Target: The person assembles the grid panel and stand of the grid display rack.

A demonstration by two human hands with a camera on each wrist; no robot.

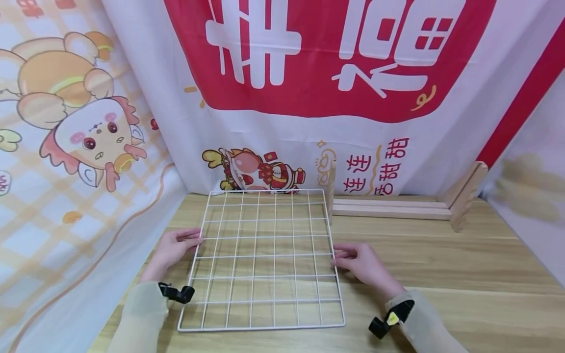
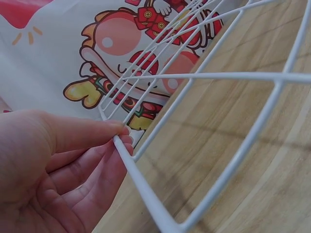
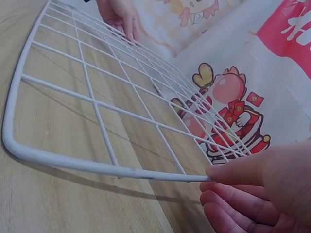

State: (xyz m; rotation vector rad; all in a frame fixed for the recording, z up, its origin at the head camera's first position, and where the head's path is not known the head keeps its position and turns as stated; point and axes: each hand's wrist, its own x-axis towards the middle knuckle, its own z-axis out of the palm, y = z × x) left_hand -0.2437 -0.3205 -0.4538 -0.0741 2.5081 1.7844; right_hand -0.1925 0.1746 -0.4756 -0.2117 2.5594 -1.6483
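Observation:
A white wire grid panel (image 1: 274, 256) is held low over the wooden table, its near edge close to the tabletop. The left hand (image 1: 177, 249) pinches the grid's left side wire; in the left wrist view, the thumb and fingers of that hand (image 2: 73, 170) meet on the white wire (image 2: 146, 189). On the opposite side, the right hand (image 1: 359, 264) pinches the right side wire. The right wrist view shows the thumb of this hand (image 3: 257, 189) on top of the edge wire (image 3: 121, 171) and curled fingers beneath it.
Behind the grid's right side, a wooden frame (image 1: 390, 208) with two upright ends stands on the table (image 1: 441, 264) near the back. A printed cloth (image 1: 282, 132) hangs along the back, and another patterned cloth (image 1: 88, 206) covers the left side.

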